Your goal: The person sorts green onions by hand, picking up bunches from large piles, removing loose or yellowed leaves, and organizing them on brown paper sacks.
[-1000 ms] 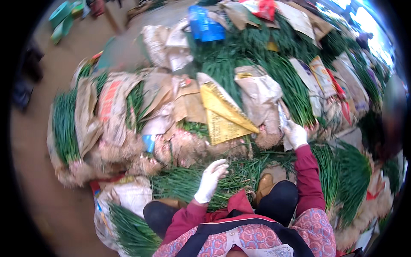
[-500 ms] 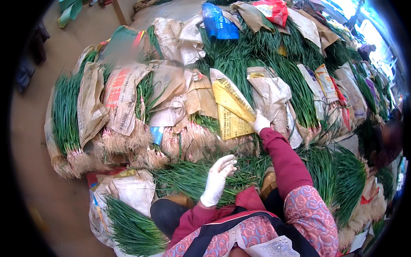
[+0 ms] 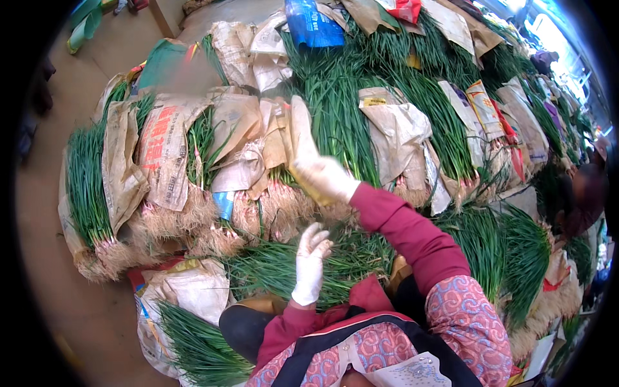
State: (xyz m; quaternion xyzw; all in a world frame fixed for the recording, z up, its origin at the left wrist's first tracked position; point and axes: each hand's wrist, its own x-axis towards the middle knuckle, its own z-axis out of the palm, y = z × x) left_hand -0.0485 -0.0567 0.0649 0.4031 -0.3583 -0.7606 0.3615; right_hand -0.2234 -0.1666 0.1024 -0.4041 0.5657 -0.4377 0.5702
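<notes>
"Yellow-cream sack, head view: position?"

"Beside the leafy scallions, on their left. Right hand motion-blurred, fingers grasping the lower part."

"Left hand?"

"Fingers half-curled, released, above loose green leaves, well clear of the sack."

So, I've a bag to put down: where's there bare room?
Brown floor shows left of the bundled greens and white sack; a grey patch shows beyond the far tan sack. It's crowded with greens around the right hand and left hand.
</notes>
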